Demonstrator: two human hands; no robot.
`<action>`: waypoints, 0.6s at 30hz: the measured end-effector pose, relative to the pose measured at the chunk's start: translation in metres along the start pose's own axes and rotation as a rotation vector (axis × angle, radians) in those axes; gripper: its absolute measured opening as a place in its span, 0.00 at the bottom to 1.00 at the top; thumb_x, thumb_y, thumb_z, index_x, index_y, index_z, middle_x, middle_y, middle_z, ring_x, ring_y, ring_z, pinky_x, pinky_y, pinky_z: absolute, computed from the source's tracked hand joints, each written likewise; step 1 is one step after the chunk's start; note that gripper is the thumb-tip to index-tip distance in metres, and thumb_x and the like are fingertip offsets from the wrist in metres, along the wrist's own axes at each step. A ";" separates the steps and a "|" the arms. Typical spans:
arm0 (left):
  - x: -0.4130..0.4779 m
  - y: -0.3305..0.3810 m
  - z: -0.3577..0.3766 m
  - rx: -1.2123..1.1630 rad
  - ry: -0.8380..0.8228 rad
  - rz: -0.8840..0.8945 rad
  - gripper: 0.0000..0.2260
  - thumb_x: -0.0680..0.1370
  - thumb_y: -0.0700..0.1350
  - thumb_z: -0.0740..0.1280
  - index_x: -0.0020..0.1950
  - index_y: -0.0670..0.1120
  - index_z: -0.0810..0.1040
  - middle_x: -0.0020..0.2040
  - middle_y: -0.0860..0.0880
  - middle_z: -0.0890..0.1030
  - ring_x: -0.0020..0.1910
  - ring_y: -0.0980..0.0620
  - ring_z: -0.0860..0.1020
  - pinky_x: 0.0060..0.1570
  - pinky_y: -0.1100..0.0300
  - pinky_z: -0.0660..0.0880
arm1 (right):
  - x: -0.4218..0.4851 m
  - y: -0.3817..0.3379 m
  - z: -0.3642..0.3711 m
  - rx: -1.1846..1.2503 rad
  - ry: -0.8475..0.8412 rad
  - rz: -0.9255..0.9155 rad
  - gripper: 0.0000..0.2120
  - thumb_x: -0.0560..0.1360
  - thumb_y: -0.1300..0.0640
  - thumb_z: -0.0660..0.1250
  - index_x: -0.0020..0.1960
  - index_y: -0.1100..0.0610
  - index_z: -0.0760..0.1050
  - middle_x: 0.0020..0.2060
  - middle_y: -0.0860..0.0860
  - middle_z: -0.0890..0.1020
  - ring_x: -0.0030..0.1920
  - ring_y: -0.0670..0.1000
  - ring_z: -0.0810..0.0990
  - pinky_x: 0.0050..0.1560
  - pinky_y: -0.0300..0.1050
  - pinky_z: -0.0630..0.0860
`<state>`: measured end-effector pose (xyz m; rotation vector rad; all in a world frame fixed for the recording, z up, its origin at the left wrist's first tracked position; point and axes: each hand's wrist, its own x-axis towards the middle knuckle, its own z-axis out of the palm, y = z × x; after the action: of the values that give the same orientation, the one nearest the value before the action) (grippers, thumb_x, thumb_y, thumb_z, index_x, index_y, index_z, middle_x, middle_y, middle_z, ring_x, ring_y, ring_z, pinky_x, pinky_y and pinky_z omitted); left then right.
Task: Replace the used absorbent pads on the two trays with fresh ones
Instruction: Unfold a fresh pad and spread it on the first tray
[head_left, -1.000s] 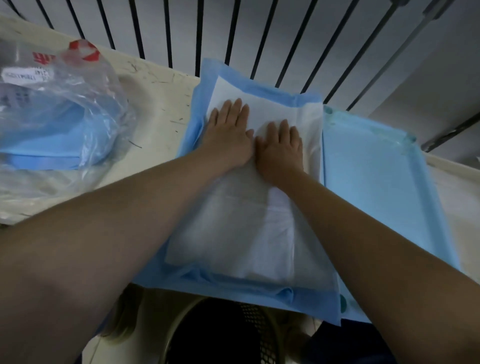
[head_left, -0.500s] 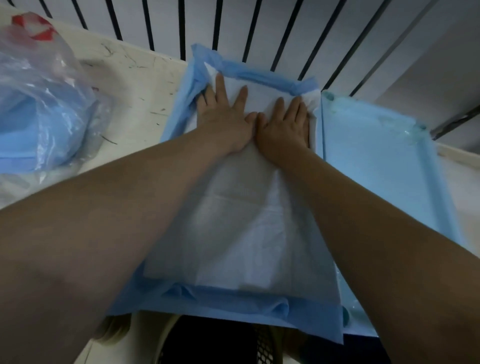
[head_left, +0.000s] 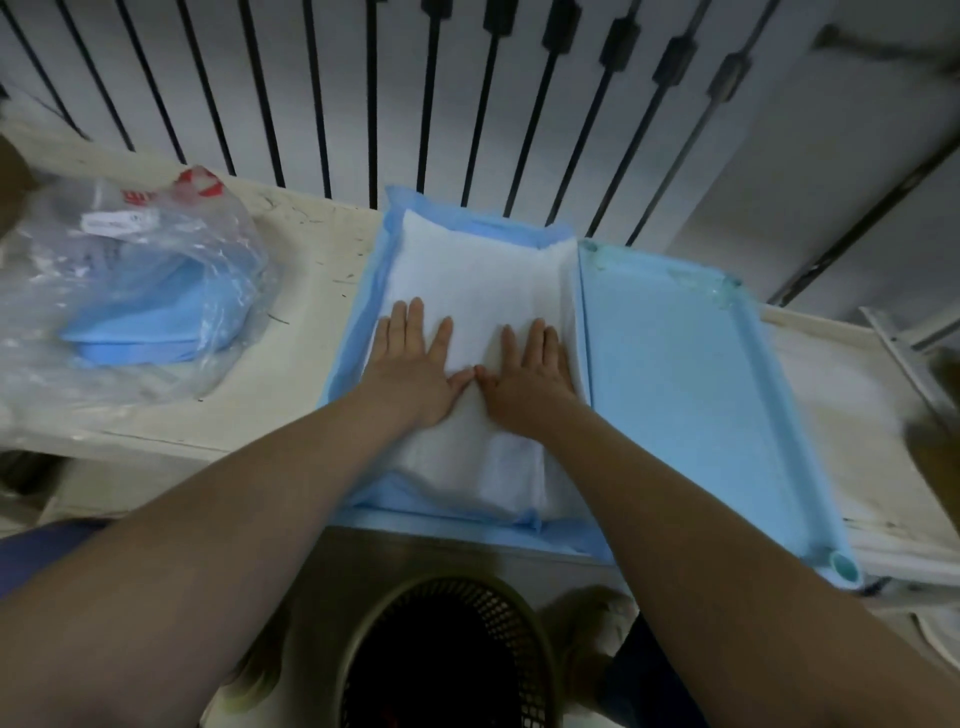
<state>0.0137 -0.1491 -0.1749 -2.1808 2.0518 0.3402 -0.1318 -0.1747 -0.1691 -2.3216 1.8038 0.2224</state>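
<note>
A fresh pad (head_left: 483, 270), white with blue borders, lies spread over the left tray. My left hand (head_left: 413, 364) and my right hand (head_left: 530, 371) press flat on its middle, side by side, thumbs almost touching, fingers straight. The tray beneath is hidden by the pad. Right beside it sits the second tray (head_left: 748, 332), light blue with raised edges, its bed plain blue.
A clear plastic bag (head_left: 135, 291) holding a stack of folded blue pads sits on the pale bench (head_left: 306, 244) at the left. A dark mesh waste basket (head_left: 447, 660) stands below the bench front. Black railing bars (head_left: 374, 104) rise behind the trays.
Both hands have slid back from the pad's far edge toward its middle, staying flat. The view has pulled back and tilted up.
</note>
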 end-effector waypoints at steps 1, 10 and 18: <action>-0.010 0.000 0.001 0.007 -0.028 0.006 0.34 0.78 0.66 0.40 0.77 0.50 0.34 0.75 0.40 0.31 0.74 0.41 0.31 0.74 0.46 0.35 | -0.010 -0.002 0.001 -0.010 -0.025 0.004 0.34 0.80 0.38 0.43 0.77 0.55 0.36 0.75 0.63 0.36 0.76 0.62 0.36 0.74 0.55 0.35; -0.078 -0.003 -0.015 0.245 -0.238 0.067 0.45 0.73 0.73 0.51 0.77 0.50 0.32 0.75 0.39 0.31 0.75 0.38 0.34 0.73 0.43 0.34 | -0.074 -0.010 -0.004 -0.157 -0.197 -0.002 0.39 0.78 0.35 0.50 0.78 0.54 0.36 0.75 0.63 0.37 0.75 0.65 0.39 0.75 0.58 0.40; -0.092 -0.019 -0.033 0.425 -0.254 0.109 0.40 0.78 0.54 0.63 0.78 0.53 0.37 0.77 0.35 0.42 0.77 0.40 0.46 0.71 0.40 0.33 | -0.099 0.020 -0.023 -0.509 -0.146 -0.170 0.44 0.74 0.38 0.62 0.78 0.59 0.47 0.76 0.59 0.51 0.76 0.61 0.43 0.75 0.59 0.39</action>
<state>0.0303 -0.0671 -0.1208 -1.6910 1.8972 0.1606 -0.1759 -0.0924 -0.1252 -2.6801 1.6078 0.8909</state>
